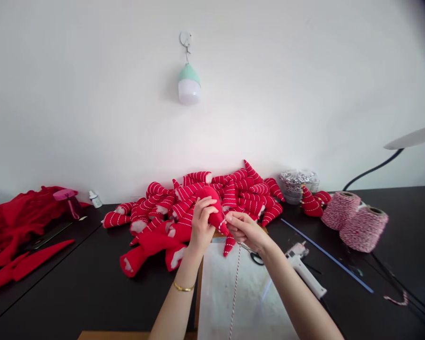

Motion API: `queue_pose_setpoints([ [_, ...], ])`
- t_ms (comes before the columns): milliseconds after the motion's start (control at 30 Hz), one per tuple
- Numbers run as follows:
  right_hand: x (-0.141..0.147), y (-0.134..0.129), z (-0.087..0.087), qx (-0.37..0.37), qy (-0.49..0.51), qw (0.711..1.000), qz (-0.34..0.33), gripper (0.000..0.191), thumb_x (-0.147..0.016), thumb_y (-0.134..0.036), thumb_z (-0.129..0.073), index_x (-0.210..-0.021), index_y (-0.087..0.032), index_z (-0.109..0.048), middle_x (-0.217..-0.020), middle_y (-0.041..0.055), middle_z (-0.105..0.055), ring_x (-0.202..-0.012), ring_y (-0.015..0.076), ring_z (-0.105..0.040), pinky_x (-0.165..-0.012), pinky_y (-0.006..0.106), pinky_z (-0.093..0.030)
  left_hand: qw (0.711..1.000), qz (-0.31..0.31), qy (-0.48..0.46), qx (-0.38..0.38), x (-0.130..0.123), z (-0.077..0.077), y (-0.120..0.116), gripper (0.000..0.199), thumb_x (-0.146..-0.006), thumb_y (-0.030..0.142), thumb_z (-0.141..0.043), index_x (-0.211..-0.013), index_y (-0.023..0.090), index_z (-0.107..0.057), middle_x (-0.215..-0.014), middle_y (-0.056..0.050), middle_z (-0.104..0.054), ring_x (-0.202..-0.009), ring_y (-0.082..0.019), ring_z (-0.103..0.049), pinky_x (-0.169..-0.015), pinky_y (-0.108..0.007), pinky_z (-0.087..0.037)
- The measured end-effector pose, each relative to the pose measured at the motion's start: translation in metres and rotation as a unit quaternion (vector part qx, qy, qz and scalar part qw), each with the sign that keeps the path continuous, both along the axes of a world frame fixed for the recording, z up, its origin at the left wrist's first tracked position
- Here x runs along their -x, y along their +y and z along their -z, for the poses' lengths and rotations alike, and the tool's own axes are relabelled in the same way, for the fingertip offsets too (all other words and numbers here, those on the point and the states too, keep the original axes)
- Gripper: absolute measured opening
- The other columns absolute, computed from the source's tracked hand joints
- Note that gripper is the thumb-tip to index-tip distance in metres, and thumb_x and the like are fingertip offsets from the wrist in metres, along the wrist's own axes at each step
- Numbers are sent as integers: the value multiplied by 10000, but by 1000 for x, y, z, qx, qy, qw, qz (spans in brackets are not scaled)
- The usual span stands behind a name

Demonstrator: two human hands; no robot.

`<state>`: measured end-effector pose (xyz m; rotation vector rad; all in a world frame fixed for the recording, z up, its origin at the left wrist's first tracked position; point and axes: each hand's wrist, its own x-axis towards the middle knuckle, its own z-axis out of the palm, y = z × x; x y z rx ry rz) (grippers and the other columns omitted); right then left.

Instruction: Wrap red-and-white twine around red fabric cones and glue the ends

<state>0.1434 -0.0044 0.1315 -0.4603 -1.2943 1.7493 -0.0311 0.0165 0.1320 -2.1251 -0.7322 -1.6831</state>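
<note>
Left of the pile, 1 heap of red cloth point(24, 217) is cut off by the view's edge. Nearer the pile are 1 dark phone point(51, 236), 1 pink-topped thing point(66, 196), its lower part hard to make out, and 1 white bottle point(95, 199). The pile point(156, 208) holds many red stuffed pieces, mostly white-striped; overlap prevents an exact count. In front of its middle, the left hand point(202, 219), above 1 gold bracelet point(183, 287), wraps its fingers round 1 cone point(214, 208): plain red and rounded above, white-lined and striped towards its tip. The right hand point(246, 231) has its fingers pressed together at the cone's narrow part; whether they pinch cloth or cord cannot be told. 1 red-and-white cord point(235, 283) hangs below, over 1 pale mat point(212, 293). Right of the pile lie 1 pair of partly hidden scissors point(257, 259), 1 tub point(292, 186), 1 glue gun point(306, 276), 2 red cones point(311, 203), 1 blue stick point(326, 250), 2 spools point(364, 229) and 1 cut-off lamp point(412, 137).
</note>
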Motion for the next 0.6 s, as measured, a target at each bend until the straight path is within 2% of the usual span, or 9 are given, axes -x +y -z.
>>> queue_pose_setpoints([
  [133, 4, 15, 9, 17, -9, 1000, -15, 421, -814, -495, -783, -732, -179, -517, -600, -98, -326, -483, 37, -131, -408, 194, -68, 1000, 2, -19, -17, -10, 9, 18, 169, -875, 133, -619, -938, 239, -504, -1138, -84, -635, -1157, -253, -608, -1020, -499, -515],
  [300, 2, 28, 15, 32, -36, 998, -28, 435, -821, -506, -771, -698, -182, -508, -576, -113, -234, -492, 50, -97, -402, 205, -65, 992, -95, -11, -82, -8, 19, 36, 155, -888, 167, -577, -943, 258, -464, -1079, -66, -625, -1103, -254, -603, -978, -488, -510],
  [400, 2, 31, 19, 36, -53, 997, -44, 476, -827, -541, -752, -660, -191, -476, -565, -117, -195, -497, 55, -79, -400, 210, -60, 986, -123, -8, -111, -4, 22, 43, 123, -910, 206, -560, -956, 255, -457, -1055, -71, -620, -1083, -251, -594, -975, -478, -494],
  [500, 5, 30, 21, 45, -59, 996, -50, 527, -799, -552, -774, -620, -203, -422, -548, -121, -187, -490, 50, -69, -396, 212, -53, 983, -132, -7, -130, -2, 24, 44, 104, -932, 242, -556, -960, 257, -457, -1050, -69, -615, -1087, -243, -586, -989, -473, -475],
  [600, 12, 28, 22, 57, -45, 996, -45, 558, -746, -544, -820, -592, -203, -406, -539, -126, -183, -478, 40, -62, -393, 210, -44, 984, -114, -1, -140, -4, 29, 43, 123, -944, 317, -570, -970, 260, -465, -1069, -68, -610, -1102, -241, -580, -1001, -480, -470],
])
